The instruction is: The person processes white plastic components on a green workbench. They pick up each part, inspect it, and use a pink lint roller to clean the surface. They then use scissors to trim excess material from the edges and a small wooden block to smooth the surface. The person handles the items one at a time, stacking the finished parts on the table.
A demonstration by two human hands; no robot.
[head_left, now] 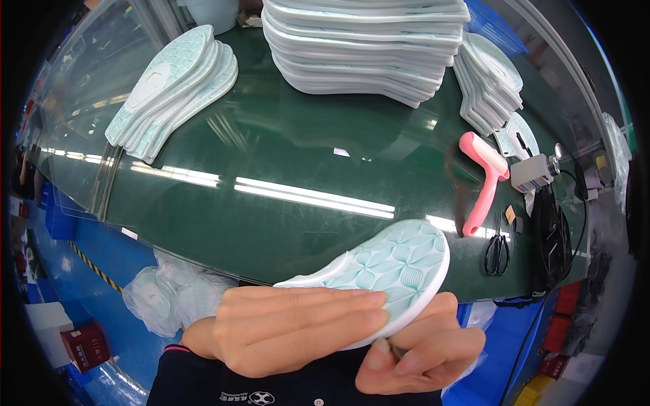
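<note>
Mint-patterned shoe sole (389,271) held up in both hands, just in front of the near edge of the green desk (284,216).

The sole is gripped tread-side up: the left hand (291,328) is laid flat across its near half with fingers (325,314) pressed together, and the right hand (426,352) is curled under its near edge, fingers pinching it. Beyond the sole, a pink roller (484,183) and black scissors (497,254) are seen lying to the right on the desk. Farther back from the sole, a fanned pile of soles (176,88) is spotted at left and a tall white stack (365,47) at centre.
</note>
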